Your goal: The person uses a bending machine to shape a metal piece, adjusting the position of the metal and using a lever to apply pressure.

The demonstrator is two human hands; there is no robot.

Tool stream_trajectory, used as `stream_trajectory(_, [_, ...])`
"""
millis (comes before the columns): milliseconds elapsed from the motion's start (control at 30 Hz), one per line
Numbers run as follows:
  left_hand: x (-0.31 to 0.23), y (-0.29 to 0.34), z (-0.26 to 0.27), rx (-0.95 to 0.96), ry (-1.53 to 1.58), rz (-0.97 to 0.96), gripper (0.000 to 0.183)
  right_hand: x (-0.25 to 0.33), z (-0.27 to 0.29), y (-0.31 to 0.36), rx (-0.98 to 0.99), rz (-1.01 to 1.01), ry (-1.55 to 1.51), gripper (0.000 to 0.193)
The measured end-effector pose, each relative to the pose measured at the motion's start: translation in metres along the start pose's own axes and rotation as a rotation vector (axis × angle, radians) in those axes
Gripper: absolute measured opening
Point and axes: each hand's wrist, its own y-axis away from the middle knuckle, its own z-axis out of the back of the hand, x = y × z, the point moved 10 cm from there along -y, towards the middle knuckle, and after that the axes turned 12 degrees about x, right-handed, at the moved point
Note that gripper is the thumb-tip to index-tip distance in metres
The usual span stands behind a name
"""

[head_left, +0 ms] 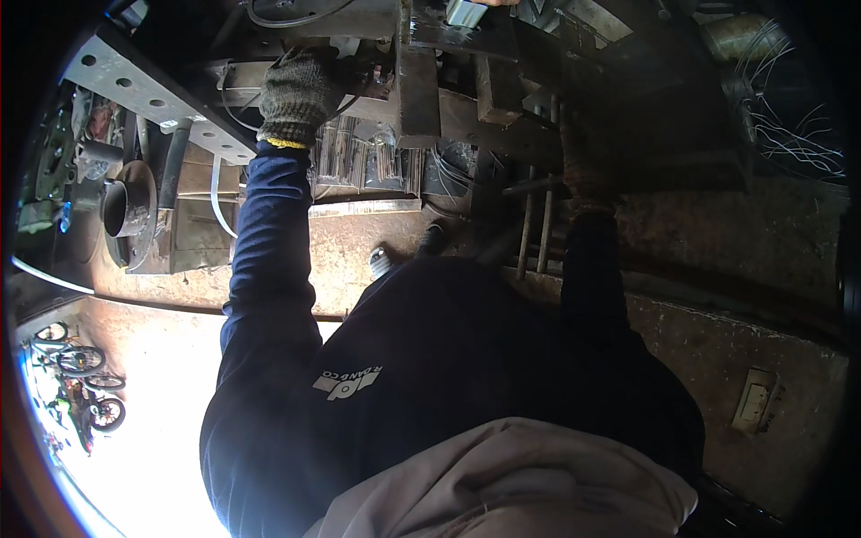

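My left hand [298, 94], in a grey knitted glove with a yellow cuff, reaches to the dark metal bench edge. Its fingers look curled, but what they hold is hidden behind the knuckles. A thin dark cable [235, 115] loops beside the glove. My right hand [587, 175] is in deep shadow by the dark metal surface at the right, and its fingers cannot be made out. Between the hands, steel bars [417, 99] jut toward me. Beyond them sits a shiny metal piece [465, 13], with a sliver of someone's fingers [498, 2] at the top edge.
A grey beam with round holes [126, 82] slants in at left, above a pipe with a flange [117, 209]. Bundled metal strips [359, 154] lie under the bench. Thin rods [535, 215] stand near my right arm. Loose wires [794, 134] hang far right; bicycles [81, 359] stand outside.
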Motion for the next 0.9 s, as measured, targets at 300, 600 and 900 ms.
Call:
stream_trajectory(300, [0.001, 0.002, 0.003, -0.006, 0.021, 0.013, 0.039, 0.004, -0.003, -0.002, 0.002, 0.007, 0.005, 0.036])
stream_trajectory(600, [0.005, 0.000, -0.005, 0.054, -0.014, 0.019, 0.038, 0.005, -0.003, -0.002, 0.003, 0.001, 0.012, 0.034])
stream_trajectory(900, [0.000, 0.002, 0.003, 0.009, -0.023, -0.012, 0.044, -0.001, -0.004, -0.004, -0.032, 0.045, -0.118, 0.032])
